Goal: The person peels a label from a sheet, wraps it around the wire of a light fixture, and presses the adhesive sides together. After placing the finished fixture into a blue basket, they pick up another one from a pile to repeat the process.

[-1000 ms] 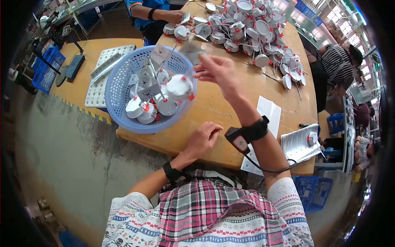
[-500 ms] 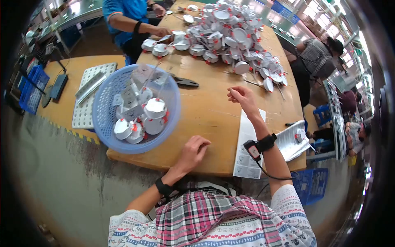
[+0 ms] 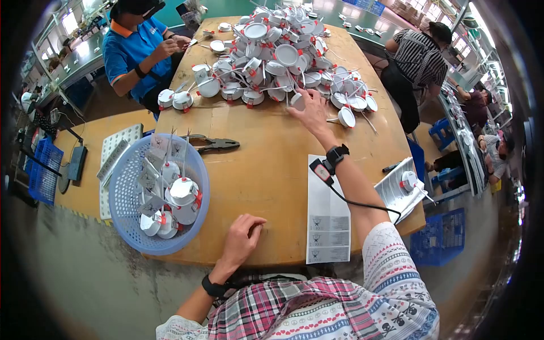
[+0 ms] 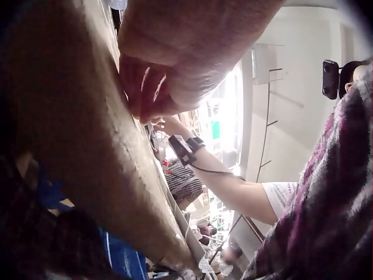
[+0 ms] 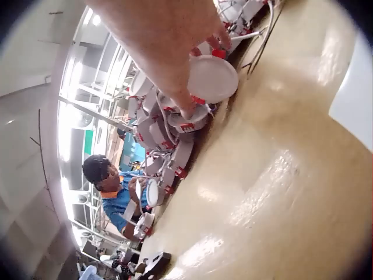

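Note:
At the front edge of a big pile of white round downlights [image 3: 286, 55] with red clips, my right hand [image 3: 313, 113] grips one downlight [image 5: 213, 79]. Its thumb and fingers lie on opposite sides of the round body. My left hand [image 3: 240, 238] rests on the table [image 3: 272, 198] near its front edge, fingers loosely curled, holding nothing. To its left stands a blue perforated basket [image 3: 120, 209], which holds several downlights [image 3: 184, 191] with labelled silver boxes and wires.
Pliers [image 3: 215, 144] lie beside the basket. A printed sheet [image 3: 328, 209] lies below my right arm, near a booklet [image 3: 391, 184] with a downlight on it. A person in blue [image 3: 133, 54] works at the far left; a person in stripes [image 3: 419, 54] stands at the right.
My right hand has moved from over the basket, empty, across to the pile and taken hold of a downlight. The left hand stays on the table. The head view has shifted.

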Available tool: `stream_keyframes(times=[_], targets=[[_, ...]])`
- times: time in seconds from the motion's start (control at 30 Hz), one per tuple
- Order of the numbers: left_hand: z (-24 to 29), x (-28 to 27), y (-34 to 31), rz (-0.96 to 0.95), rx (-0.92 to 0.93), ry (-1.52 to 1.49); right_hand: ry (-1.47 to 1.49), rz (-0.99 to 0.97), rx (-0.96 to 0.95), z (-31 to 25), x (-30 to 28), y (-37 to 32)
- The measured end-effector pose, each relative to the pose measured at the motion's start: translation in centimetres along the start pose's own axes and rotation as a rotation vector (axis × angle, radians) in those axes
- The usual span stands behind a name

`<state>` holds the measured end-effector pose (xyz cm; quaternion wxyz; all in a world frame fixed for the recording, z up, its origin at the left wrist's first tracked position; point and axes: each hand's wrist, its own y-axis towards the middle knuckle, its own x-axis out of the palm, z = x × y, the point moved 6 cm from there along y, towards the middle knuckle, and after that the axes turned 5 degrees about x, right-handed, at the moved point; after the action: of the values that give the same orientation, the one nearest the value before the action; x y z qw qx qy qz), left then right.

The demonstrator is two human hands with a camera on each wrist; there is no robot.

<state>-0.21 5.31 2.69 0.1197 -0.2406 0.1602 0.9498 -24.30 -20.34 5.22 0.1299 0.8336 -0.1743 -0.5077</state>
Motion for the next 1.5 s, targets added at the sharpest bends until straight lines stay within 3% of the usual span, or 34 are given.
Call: stream_keyframes(times=[0.2, 0.33, 0.43, 0.47, 0.5, 0.6, 0.7, 0.77, 0.87, 0.97, 1.0, 1.07, 1.17, 1.33, 1.5], targets=[[0.0, 0.2, 0.3, 0.013, 0.009, 0.057, 0.003, -0.030, 0.120, 0.3, 0.9, 0.4], [-0.6, 0.5, 0.6, -0.034, -0.091, -0.080, 0.060, -0.024, -0.005, 1.2, -0.3, -2.0], [-0.8, 0.8, 1.1, -0.057, -0.270, -0.329, 0.776, -0.493, 0.386, 1.3, -0.5, -5.5], [-0.8, 0.9, 1.5, -0.026, -0.295, -0.430, 0.963, -0.643, 0.436, 0.1, -1.3, -7.4], [-0.8, 1.1, 2.0, 0.008, -0.319, -0.530, 1.120, -0.713, 0.412, -1.2, -1.8, -9.2], [-0.3, 0.9, 4.2, 0.144, -0.140, -0.657, 1.568, -0.932, 0.343, -5.0, -3.2, -14.5], [1.3, 0.3, 5.5, 0.108, -0.053, -0.778, 1.796, -1.135, 0.304, -8.3, -4.3, -19.1], [1.5, 0.1, 5.2, -0.014, -0.096, -0.763, 1.787, -1.050, 0.332, -8.1, -4.0, -20.3], [1.2, -0.3, 4.4, -0.104, -0.083, -0.651, 1.383, -1.041, 0.225, -7.9, -4.4, -20.9], [0.6, -0.6, 3.1, -0.120, 0.004, -0.413, 0.970, -0.846, 0.154, -5.7, -4.5, -19.7], [0.9, -0.6, 2.8, -0.132, 0.057, -0.311, 1.042, -0.822, 0.314, -5.1, -3.8, -19.5], [1.5, -0.1, 2.2, -0.179, 0.085, -0.172, 1.081, -0.898, 0.388, -5.2, -3.3, -19.4], [1.9, 1.4, 1.0, -0.235, 0.307, 0.136, 1.124, -0.891, 0.437, -6.1, -3.0, -19.5], [1.3, 2.0, 0.8, -0.242, 0.242, 0.242, 1.243, -0.899, 0.532, -6.1, -2.8, -20.1], [1.2, 2.9, 0.8, -0.197, 0.228, 0.273, 1.412, -0.748, 0.669, -5.5, -2.9, -20.7]])
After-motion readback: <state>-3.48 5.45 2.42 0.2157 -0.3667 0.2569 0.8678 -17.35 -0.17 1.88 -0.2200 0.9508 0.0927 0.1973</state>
